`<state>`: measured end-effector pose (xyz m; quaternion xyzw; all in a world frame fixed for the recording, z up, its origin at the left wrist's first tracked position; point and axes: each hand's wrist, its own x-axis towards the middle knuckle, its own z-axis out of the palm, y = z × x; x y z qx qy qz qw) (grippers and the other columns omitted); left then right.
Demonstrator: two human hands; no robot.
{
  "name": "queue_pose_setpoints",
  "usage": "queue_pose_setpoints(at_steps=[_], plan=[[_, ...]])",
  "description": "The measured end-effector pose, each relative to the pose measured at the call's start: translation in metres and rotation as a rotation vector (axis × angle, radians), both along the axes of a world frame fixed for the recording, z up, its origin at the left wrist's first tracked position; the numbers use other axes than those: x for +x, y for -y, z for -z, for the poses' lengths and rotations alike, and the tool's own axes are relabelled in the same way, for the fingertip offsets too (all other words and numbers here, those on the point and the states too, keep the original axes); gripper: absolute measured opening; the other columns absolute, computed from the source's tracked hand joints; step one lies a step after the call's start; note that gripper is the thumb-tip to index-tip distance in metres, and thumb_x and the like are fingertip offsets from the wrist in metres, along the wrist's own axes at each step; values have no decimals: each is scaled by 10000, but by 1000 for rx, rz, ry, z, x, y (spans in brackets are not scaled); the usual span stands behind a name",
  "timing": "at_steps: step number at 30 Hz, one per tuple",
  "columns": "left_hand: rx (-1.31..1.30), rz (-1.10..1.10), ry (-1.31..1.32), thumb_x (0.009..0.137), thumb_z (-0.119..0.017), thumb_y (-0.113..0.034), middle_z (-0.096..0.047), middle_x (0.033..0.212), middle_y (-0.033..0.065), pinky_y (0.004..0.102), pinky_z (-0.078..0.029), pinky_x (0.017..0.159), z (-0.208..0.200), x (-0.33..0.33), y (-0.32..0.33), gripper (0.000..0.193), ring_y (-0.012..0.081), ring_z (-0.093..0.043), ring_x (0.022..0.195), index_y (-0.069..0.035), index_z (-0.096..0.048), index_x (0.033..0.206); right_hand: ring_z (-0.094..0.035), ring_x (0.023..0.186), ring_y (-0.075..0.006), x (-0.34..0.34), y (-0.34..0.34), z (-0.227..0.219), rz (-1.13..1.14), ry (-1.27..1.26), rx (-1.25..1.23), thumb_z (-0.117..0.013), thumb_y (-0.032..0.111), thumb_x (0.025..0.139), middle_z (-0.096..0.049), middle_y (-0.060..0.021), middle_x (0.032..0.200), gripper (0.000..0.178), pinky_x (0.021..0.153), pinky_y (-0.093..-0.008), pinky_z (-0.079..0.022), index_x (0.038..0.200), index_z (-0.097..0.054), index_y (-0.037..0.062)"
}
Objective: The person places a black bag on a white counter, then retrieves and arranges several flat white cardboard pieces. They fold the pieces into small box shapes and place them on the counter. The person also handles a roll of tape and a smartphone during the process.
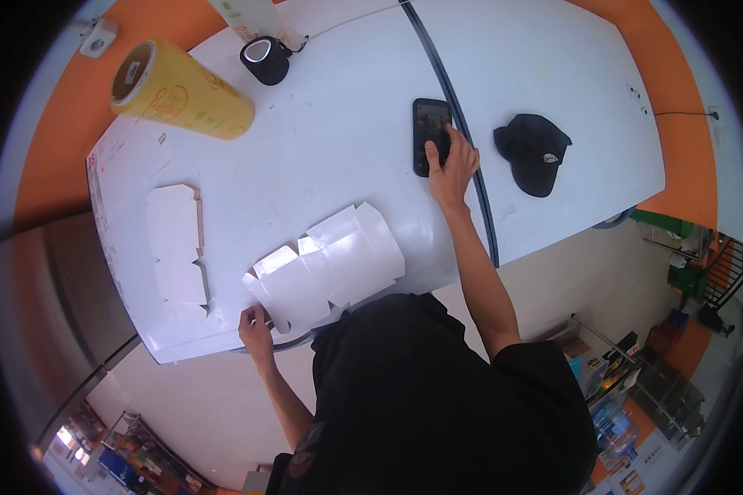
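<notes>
My right hand [452,169] rests over a black phone [425,120] that lies on the table with its screen lit. Thumb and forefinger are apart and touch the phone's right side and screen without gripping it. At the table's near edge, my left hand [257,327] has its fingers curled together beside the lower left flap of an unfolded white carton [338,256]. Whether anything is pinched in those fingers is hidden. Farther left lies a stack of flat white cartons [173,239], apart from both hands.
A large yellow printed roll [198,95] stands at the back left, near a black round speaker-like device [266,62] with a cable. A black cap [532,153] lies right of the dark strip [470,165] crossing the white table [338,148]. Shelving [669,388] stands beyond, lower right.
</notes>
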<state>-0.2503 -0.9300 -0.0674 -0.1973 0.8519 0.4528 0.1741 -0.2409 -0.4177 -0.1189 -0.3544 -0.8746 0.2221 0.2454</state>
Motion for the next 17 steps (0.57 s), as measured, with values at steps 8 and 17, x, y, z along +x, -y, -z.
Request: queue_pose_setpoints(at_steps=[8,17], plan=[[47,20,-1,1065,-653,-223,-729,987,150,355,-657,781,-1,3,6,309,221,-741,883,81,-675,1115,-383,1434,-383,-2,-2,2,6,25,-32,-637,552,1035,-506,-178,1471,692,1244,-591,-163,1520,-530,70],[-44,117,6,1086,-653,-250,-737,978,129,323,-615,815,-5,3,1,300,189,-728,888,46,-687,1125,-342,1465,-422,-11,6,0,18,182,-13,-670,596,995,-426,-203,1522,654,1259,-714,-87,1495,-614,179]])
